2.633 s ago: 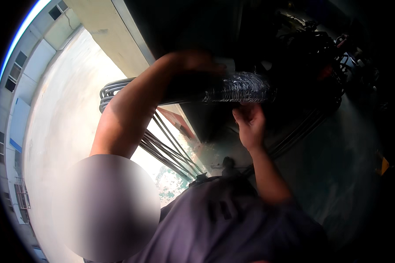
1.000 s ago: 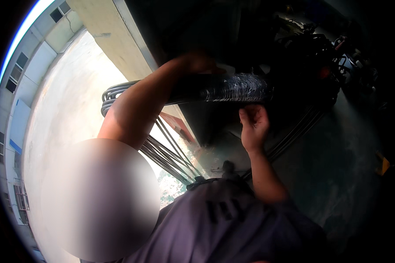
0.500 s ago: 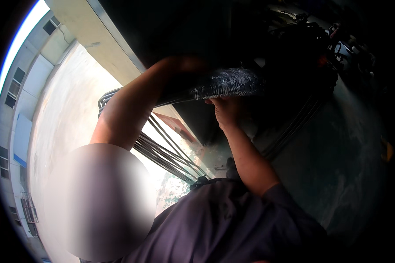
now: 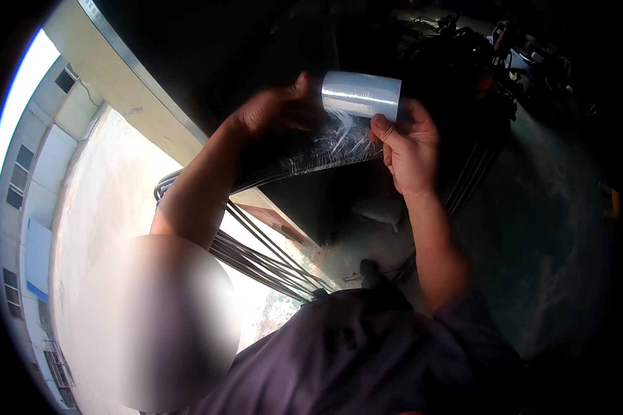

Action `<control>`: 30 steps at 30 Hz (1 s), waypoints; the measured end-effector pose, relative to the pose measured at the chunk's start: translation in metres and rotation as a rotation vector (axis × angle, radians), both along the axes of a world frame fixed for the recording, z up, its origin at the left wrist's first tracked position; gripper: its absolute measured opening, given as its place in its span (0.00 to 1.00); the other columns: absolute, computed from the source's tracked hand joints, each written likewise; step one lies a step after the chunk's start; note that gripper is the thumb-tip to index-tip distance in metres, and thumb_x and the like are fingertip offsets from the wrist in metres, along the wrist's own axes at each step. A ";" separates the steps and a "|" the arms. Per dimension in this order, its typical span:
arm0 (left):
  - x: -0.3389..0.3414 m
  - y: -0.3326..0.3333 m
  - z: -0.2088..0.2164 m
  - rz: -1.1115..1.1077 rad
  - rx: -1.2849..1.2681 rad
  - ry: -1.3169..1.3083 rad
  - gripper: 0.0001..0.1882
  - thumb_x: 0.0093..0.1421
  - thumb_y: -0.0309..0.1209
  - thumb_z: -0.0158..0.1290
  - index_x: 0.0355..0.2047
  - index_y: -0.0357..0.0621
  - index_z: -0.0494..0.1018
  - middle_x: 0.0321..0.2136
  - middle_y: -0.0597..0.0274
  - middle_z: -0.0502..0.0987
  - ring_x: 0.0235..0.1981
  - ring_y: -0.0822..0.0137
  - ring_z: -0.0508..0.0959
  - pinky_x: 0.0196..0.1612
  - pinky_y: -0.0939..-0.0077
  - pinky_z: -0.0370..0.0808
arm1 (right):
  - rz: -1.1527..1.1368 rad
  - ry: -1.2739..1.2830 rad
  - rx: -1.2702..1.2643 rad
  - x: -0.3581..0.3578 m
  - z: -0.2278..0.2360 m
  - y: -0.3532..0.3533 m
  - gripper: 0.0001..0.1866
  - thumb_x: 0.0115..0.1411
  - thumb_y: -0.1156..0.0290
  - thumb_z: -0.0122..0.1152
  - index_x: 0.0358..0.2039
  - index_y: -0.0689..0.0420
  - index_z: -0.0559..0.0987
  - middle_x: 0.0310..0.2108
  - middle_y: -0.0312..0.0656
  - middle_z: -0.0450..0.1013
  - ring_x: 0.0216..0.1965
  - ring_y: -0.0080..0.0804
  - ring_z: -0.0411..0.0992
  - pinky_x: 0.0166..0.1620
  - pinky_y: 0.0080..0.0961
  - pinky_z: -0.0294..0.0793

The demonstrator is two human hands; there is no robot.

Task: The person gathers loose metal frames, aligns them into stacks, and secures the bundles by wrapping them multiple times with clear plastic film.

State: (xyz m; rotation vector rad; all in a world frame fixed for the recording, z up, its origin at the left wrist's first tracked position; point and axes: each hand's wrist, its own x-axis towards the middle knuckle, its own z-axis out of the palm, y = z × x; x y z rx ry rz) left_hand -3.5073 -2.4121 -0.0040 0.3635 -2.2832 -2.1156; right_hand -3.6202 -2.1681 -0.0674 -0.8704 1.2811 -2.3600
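Film roll [image 4: 361,94] pinched at right end by right hand [image 4: 414,151]; left hand [image 4: 268,108] spread, just beside

Far L: pale bldg [image 4: 45,166] w/ dark windows [image 4: 19,181], a blue strip [image 4: 38,290] low on its wall & a small railing [image 4: 61,363] nr the bottom. Sliver of v. bright sky [image 4: 31,79] above. Sunlit pale ground [image 4: 97,207] btwn bldg & doorway. Cream pillar [image 4: 111,76], upper L, w/ metal edging [image 4: 129,55] on its inner side; reddish-brown patch [image 4: 273,221] nr its base. R side: dark greenish floor [image 4: 526,228], in shade. Upper R: dark tangled clutter [image 4: 464,62], can't ID. Small yellow obj. [image 4: 610,200] nr R rim, type unclear.
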 end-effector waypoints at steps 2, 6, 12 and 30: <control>-0.011 0.008 0.009 -0.053 0.081 0.046 0.48 0.60 0.64 0.66 0.70 0.44 0.69 0.54 0.52 0.81 0.57 0.54 0.79 0.64 0.58 0.72 | -0.039 -0.005 0.069 -0.007 0.012 -0.007 0.15 0.65 0.76 0.74 0.50 0.57 0.78 0.26 0.40 0.81 0.17 0.14 0.68 0.19 0.14 0.62; -0.049 0.011 -0.020 -0.140 0.096 0.051 0.49 0.55 0.55 0.74 0.68 0.38 0.68 0.57 0.51 0.79 0.59 0.51 0.78 0.66 0.54 0.71 | -0.043 -0.056 0.188 -0.010 0.020 -0.015 0.16 0.66 0.76 0.73 0.52 0.57 0.77 0.26 0.41 0.81 0.15 0.13 0.65 0.18 0.14 0.58; -0.061 0.014 -0.023 0.063 0.047 0.071 0.49 0.53 0.47 0.77 0.67 0.34 0.67 0.53 0.50 0.81 0.56 0.53 0.80 0.63 0.54 0.74 | -0.051 -0.139 0.305 -0.013 0.024 -0.024 0.15 0.69 0.71 0.71 0.52 0.58 0.76 0.25 0.40 0.79 0.14 0.13 0.63 0.17 0.13 0.57; -0.080 -0.042 -0.079 -0.215 -0.609 -0.368 0.32 0.68 0.55 0.60 0.57 0.39 0.80 0.46 0.56 0.83 0.43 0.65 0.78 0.49 0.65 0.75 | -0.293 0.212 0.168 -0.028 -0.178 -0.086 0.25 0.65 0.59 0.75 0.57 0.61 0.82 0.57 0.46 0.80 0.61 0.42 0.76 0.65 0.39 0.72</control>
